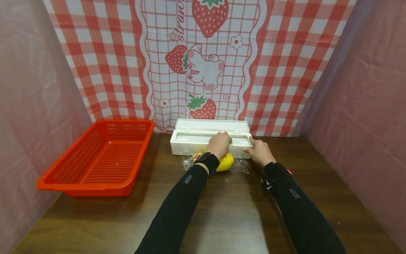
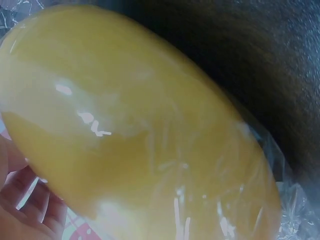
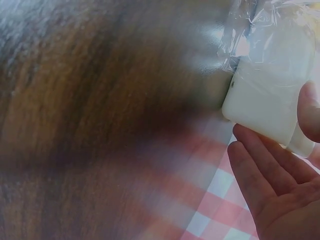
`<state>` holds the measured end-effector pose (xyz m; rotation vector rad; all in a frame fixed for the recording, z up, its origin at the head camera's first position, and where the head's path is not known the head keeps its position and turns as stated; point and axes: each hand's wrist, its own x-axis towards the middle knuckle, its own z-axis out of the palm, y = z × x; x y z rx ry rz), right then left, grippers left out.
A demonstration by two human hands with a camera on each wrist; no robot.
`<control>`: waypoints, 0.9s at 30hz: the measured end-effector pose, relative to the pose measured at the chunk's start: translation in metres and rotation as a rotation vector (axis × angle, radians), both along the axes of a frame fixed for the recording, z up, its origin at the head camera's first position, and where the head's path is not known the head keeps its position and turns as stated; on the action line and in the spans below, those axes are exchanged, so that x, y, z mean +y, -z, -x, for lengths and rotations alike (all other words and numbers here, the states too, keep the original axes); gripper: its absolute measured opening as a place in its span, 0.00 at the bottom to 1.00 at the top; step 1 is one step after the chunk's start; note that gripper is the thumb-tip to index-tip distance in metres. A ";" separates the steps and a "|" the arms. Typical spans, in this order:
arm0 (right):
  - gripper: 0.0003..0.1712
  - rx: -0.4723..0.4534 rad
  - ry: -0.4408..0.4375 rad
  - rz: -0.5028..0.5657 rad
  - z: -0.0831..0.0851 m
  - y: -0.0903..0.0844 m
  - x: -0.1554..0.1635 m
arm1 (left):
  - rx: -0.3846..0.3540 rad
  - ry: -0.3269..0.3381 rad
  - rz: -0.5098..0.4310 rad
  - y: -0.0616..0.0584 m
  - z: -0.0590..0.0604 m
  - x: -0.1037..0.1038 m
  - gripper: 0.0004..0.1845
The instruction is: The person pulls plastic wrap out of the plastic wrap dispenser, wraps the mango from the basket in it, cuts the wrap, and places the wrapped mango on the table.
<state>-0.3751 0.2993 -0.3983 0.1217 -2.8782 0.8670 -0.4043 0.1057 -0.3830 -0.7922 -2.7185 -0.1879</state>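
The left hand [image 1: 219, 144] rests on top of the white cling-film dispenser [image 1: 203, 138], fingers curled over its slot; whether it pinches anything cannot be told; the right hand [image 1: 259, 151], fingers fairly straight, steadies the dispenser's right end; a yellow mango [image 1: 226, 162] lies film-wrapped on clear cling film [image 1: 239, 164], just before the box; 1 red basket [image 1: 101, 158] sits left.

Table [image 1: 228, 215]: dark wood-grain top, smooth, slight sheen. Dispenser box [image 1: 190, 139], centre of frame: white plastic, matt. Yellow fruit [image 2: 145, 130]: glossy under clear crinkly film [image 1: 239, 165]. Basket [image 1: 95, 158], left: red perforated plastic, semi-gloss. Backdrop [image 1: 285, 70]: printed checked cloth; side walls [image 1: 364, 106] pink creased fabric. Sleeves [image 1: 177, 211]: black matt knit.
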 end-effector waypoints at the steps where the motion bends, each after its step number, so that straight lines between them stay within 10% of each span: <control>1: 0.42 -0.003 0.002 0.006 0.000 0.000 0.000 | -0.003 0.001 -0.002 0.000 0.000 0.000 0.14; 27: 0.41 0.002 0.012 0.003 -0.004 -0.004 -0.002 | -0.027 0.008 -0.006 0.001 -0.001 -0.009 0.14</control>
